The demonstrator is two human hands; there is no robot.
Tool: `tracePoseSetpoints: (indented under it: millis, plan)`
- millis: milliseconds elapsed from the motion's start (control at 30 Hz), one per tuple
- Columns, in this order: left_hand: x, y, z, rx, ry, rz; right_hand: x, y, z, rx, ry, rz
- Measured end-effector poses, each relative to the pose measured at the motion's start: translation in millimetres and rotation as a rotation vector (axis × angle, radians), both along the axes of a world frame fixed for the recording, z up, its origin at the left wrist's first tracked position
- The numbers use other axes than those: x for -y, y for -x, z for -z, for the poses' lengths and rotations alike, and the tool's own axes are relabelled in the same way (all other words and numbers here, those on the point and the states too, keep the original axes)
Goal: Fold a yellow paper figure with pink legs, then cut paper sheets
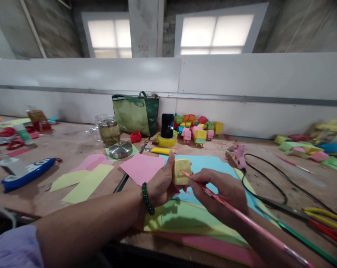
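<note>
Between the thumb and fingers of my left hand (160,188) is a small boxy yellow paper model (183,166), with bits of pink paper showing under it. My right hand (222,190) grips a long pink pencil (242,216) near its point. The pencil tip meets the yellow face of the model, on which faint marks show. Both hands are over stacked sheets: a light blue sheet (207,162) and a green sheet (190,217). A loose pink sheet (142,168) lies just beyond my left wrist.
A glass mug (109,130), its metal lid (120,150), a green bag (134,113) and a phone (167,125) stand behind. Small coloured paper models (200,134) cluster at the back. On the right lie a pink glue gun (239,155) with its cord and scissors (324,219).
</note>
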State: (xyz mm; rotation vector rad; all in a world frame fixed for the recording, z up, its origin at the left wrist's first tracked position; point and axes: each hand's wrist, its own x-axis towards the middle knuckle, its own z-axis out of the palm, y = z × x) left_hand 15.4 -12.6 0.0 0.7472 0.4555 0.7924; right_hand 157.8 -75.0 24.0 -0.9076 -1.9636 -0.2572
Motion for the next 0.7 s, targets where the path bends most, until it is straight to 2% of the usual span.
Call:
tracePoseSetpoints:
  millis: [300, 700]
  plan:
    - [-1.5, -0.3, -0.5, 0.024, 0.009, -0.004, 0.9, -1.2, -2.1, 0.026, 0.053, 0.058]
    - [-1.7, 1.6, -1.4, 0.049, 0.017, -0.002, -0.8, -6.8, -1.3, -0.066, 0.037, 0.083]
